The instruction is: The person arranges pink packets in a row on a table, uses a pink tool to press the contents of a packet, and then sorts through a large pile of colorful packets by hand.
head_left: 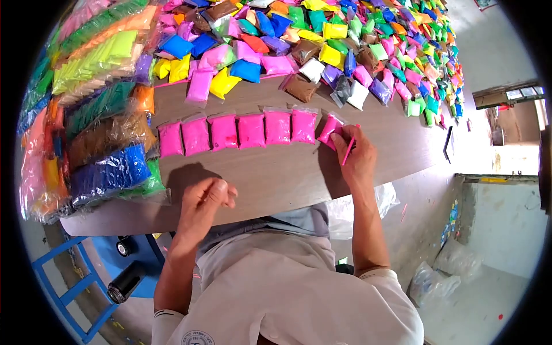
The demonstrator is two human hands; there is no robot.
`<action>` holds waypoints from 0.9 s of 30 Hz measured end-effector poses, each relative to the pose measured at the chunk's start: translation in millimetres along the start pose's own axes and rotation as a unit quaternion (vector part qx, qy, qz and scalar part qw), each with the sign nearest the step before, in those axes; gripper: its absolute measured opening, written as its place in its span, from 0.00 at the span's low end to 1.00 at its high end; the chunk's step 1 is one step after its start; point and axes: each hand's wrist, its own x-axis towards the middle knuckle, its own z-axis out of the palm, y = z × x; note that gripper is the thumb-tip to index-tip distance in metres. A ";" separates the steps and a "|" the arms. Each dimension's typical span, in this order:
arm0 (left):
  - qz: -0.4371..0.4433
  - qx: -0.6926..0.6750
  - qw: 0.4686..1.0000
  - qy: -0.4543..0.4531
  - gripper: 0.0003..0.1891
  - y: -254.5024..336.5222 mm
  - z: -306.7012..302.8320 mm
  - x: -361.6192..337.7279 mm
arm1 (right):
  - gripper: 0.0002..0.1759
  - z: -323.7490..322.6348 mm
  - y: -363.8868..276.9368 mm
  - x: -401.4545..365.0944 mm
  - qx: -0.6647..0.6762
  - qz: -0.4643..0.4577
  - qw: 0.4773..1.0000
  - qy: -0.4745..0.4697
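Note:
A row of several bright pink packets in clear plastic lies across the table, among them a packet near its middle [223, 132]. My right hand [357, 152] is at the row's right end, closed around a thin pink stick [348, 150]. Its fingertips touch the tilted last pink packet [329, 130], which sits slightly apart from the others. My left hand [208, 200] hovers near the table's front edge, below the row, with its fingers curled into a loose fist. Nothing shows in it.
A large heap of small coloured packets [333, 56] covers the back of the table [276, 172]. Stacked bundles of coloured packets [109, 126] stand at the left. Below are a blue metal frame [72, 293], a black bottle [125, 283] and clear plastic bags [431, 284] on the floor.

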 end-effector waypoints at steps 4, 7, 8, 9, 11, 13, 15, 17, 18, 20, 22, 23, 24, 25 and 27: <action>-0.030 -0.062 0.997 0.031 0.19 -10.5 -7.4 6.7 | 0.15 -1.8 5.0 13.0 -0.009 -0.048 0.999 -0.017; -0.012 -0.100 0.994 0.039 0.19 -10.4 -4.2 5.9 | 0.15 0.4 8.1 17.1 -0.028 -0.050 0.998 -0.037; -0.010 -0.093 0.995 0.043 0.19 -11.5 -3.3 5.3 | 0.15 1.3 10.5 18.2 -0.025 -0.055 0.997 -0.041; -0.008 -0.086 0.995 0.047 0.19 -12.7 -2.6 5.3 | 0.15 1.9 12.4 19.9 -0.021 -0.061 0.997 -0.043; -0.007 -0.064 0.997 0.045 0.19 -7.1 -1.5 4.7 | 0.16 -0.6 12.2 21.8 -0.015 -0.037 0.997 -0.059; 0.007 -0.054 0.997 0.047 0.18 -12.5 -0.5 2.8 | 0.17 -6.2 13.5 21.0 -0.039 -0.067 0.996 -0.034; 0.024 -0.054 0.997 0.052 0.17 -17.9 1.5 2.8 | 0.18 -7.3 7.1 18.3 -0.069 -0.094 0.993 0.026; 0.041 -0.047 0.997 0.055 0.17 -20.9 3.9 1.3 | 0.16 -6.6 -19.2 11.3 -0.051 -0.096 0.994 0.033; 0.050 -0.041 0.996 0.053 0.17 -21.6 5.7 0.5 | 0.16 -3.4 -31.5 7.9 -0.042 -0.094 0.994 0.039; 0.078 0.029 0.994 0.072 0.14 -25.8 10.0 0.5 | 0.16 12.3 -54.7 8.0 -0.017 -0.232 0.972 0.014; 0.128 0.121 0.981 0.085 0.11 -29.5 12.8 0.3 | 0.18 27.1 -88.4 10.9 -0.002 -0.284 0.958 -0.036; 0.149 0.134 0.975 0.100 0.09 -24.8 17.8 -0.6 | 0.23 40.2 -95.5 12.5 0.003 -0.300 0.952 -0.058; 0.154 0.130 0.974 0.102 0.09 -23.1 19.5 -0.8 | 0.24 51.4 -104.2 15.4 -0.005 -0.312 0.947 -0.070; 0.158 0.125 0.974 0.104 0.08 -21.7 20.2 -1.3 | 0.26 61.5 -112.8 18.3 -0.014 -0.324 0.943 -0.082; 0.162 0.112 0.975 0.102 0.08 -25.7 17.7 -2.3 | 0.31 80.1 -122.1 22.3 -0.040 -0.331 0.936 -0.114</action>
